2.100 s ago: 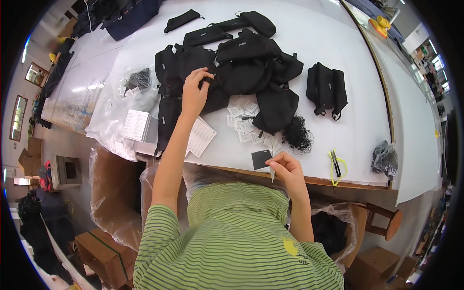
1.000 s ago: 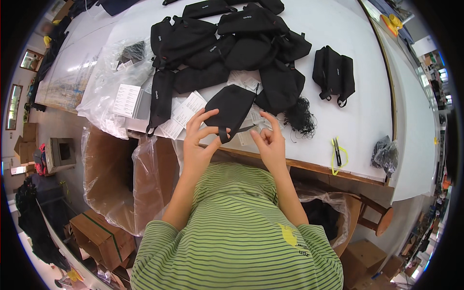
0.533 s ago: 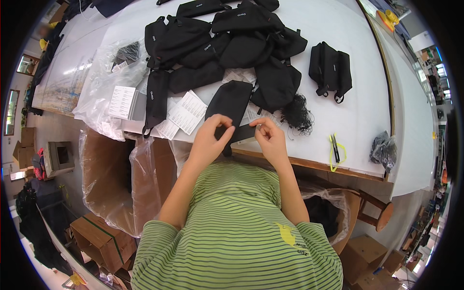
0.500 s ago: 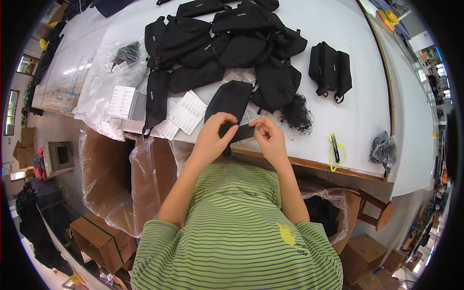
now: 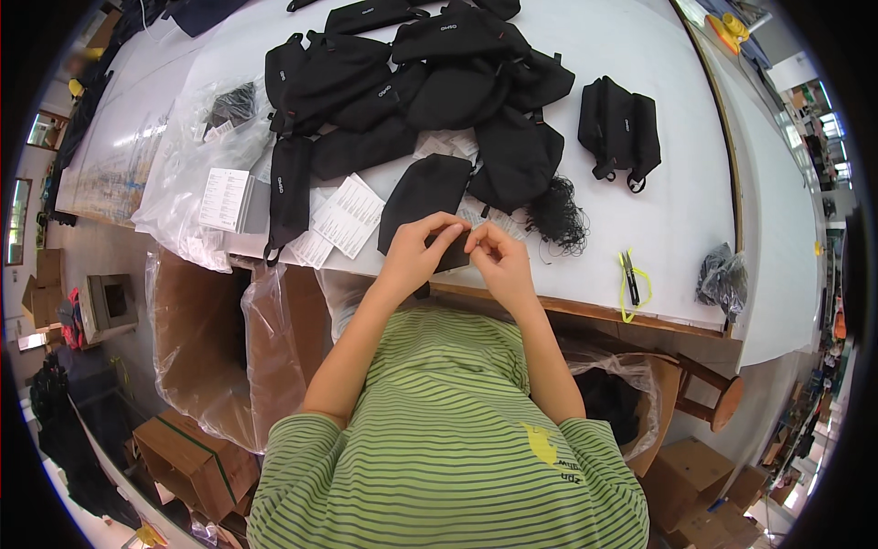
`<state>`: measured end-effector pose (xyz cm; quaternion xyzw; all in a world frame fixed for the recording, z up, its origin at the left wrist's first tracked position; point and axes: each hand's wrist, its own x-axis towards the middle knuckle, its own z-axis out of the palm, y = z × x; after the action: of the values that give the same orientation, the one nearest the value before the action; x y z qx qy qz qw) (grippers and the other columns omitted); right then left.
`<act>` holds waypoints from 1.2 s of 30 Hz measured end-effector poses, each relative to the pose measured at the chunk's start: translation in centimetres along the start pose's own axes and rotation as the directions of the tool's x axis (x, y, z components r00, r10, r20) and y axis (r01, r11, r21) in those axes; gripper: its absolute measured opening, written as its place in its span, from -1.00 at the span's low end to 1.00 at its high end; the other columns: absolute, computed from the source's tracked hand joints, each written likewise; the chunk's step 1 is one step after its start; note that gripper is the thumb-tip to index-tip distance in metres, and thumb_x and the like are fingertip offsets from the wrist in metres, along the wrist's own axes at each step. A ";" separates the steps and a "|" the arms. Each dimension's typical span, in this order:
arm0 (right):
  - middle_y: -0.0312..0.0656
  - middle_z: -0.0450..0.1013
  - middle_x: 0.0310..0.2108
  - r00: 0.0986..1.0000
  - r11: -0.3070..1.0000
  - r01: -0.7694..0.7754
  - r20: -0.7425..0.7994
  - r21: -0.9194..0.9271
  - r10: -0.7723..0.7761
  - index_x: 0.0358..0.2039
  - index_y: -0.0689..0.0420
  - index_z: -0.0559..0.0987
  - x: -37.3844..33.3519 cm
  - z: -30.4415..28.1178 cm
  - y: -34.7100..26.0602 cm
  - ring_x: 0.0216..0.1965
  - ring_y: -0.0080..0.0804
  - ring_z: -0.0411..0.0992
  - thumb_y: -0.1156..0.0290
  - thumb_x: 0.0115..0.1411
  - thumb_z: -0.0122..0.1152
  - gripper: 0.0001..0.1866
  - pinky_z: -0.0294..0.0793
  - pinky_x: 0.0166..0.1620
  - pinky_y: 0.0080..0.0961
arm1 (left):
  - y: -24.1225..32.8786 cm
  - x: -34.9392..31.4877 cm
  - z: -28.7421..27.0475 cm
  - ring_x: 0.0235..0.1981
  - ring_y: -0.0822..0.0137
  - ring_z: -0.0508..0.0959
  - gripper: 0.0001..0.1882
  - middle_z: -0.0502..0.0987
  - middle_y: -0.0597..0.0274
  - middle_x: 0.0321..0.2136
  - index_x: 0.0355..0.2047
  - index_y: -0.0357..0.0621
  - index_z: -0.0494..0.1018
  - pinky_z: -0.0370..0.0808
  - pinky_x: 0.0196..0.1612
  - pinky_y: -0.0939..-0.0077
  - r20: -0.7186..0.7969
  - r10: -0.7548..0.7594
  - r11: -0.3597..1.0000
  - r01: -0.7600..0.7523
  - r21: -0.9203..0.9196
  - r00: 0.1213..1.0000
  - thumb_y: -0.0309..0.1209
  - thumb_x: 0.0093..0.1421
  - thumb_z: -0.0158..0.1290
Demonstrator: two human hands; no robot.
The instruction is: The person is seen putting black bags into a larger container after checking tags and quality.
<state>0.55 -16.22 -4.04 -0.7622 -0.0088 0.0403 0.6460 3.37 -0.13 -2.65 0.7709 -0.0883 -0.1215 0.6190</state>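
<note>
White, wood-edged surface point(image 5: 681, 224) supports a flat black fabric pouch point(image 5: 422, 194) at its near edge. Left hand point(image 5: 413, 254) and right hand point(image 5: 505, 267) meet over the pouch's near-right side; fingertip contents are hidden, so grip state cannot be determined. Caution: loose pinching could drop the pouch; the tangled black cord bundle point(image 5: 558, 220), farther right, could snag.

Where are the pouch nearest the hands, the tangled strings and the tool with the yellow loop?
Black pouch point(image 5: 425, 190): head view, upper part.
Tangled black strings point(image 5: 556, 216): head view, middle of the clump.
Black tool point(image 5: 631, 282): head view, middle of its body.
</note>
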 end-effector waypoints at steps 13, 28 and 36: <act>-0.52 0.23 -0.65 0.999 0.998 0.006 0.053 0.055 -0.009 -0.48 0.16 0.44 -0.2 0.2 0.2 -0.58 -0.81 0.08 0.57 0.16 0.09 -0.92 0.01 -0.50 -0.77 | -0.6 -0.1 0.0 -0.36 0.39 0.57 -0.89 0.57 0.19 -0.44 -0.36 -0.34 0.46 0.46 -0.19 0.57 -0.023 0.057 0.998 -0.056 0.035 0.998 -0.50 0.16 0.08; -0.48 0.13 -0.74 0.999 0.999 -0.049 -0.011 0.006 0.049 -0.34 0.23 0.54 -0.5 0.7 -2.6 -0.66 -0.76 -0.02 0.43 0.20 0.16 -0.87 -0.05 -0.57 -0.67 | -0.1 -1.8 -1.6 -0.14 0.18 0.42 -0.95 0.50 0.14 -0.20 -0.32 -0.24 0.35 0.36 -0.07 0.44 -0.144 0.300 0.950 -0.282 0.131 0.943 -0.54 0.21 -0.04; -0.53 0.19 -0.71 0.994 0.983 -0.064 -0.081 0.172 0.079 -0.33 0.24 0.55 -0.9 0.3 -1.7 -0.64 -0.80 -0.01 0.44 0.22 0.15 -0.88 -0.06 -0.56 -0.72 | -4.2 -8.0 -3.8 -0.45 0.30 0.37 -0.92 0.41 0.28 -0.55 -0.40 -0.16 0.47 0.33 -0.34 0.45 -0.374 0.062 0.916 0.096 0.390 0.926 -0.47 0.08 0.12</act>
<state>-0.27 -15.69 -2.34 -0.7054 0.0504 0.0309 0.7063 -3.23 6.59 -5.36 0.8907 0.0167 0.0445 0.4520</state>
